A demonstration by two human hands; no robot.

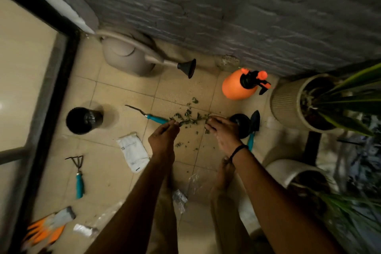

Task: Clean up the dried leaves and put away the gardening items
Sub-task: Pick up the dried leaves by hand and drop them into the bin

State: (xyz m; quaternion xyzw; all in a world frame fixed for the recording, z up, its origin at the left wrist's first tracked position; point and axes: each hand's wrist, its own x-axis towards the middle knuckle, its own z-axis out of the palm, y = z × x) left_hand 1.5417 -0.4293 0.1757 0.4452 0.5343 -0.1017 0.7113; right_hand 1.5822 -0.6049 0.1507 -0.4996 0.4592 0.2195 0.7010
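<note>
Find the leaves (188, 118) strewn in a loose line on the floor (123, 93), with crumbs trailing up toward the sprayer (239, 84) and down the nearer tiles. Note the left hand (162, 136) at the line's left end, fingertips bunched down among the leaves just beside the weeder (156, 118) handle; cannot tell whether pinching anything or only pushing. Note the right hand (222, 130) at the right end, fingers extended and relaxed, laid against the leaves and gripping nothing, close by the small pot (240, 123) and trowel (254, 126). Probably early in gathering the line into one heap between both palms. Sweep inward with low, flat palms, little-finger edges on the tile, closing the gap slowly so as not to grind the brittle bits to dust. Lift the weeder aside first, or steer round its handle. Scoop from beneath and carry cupped. Return afterwards for the strays. Leave the rake (79, 179) and gloves (47, 227) for later.
</note>
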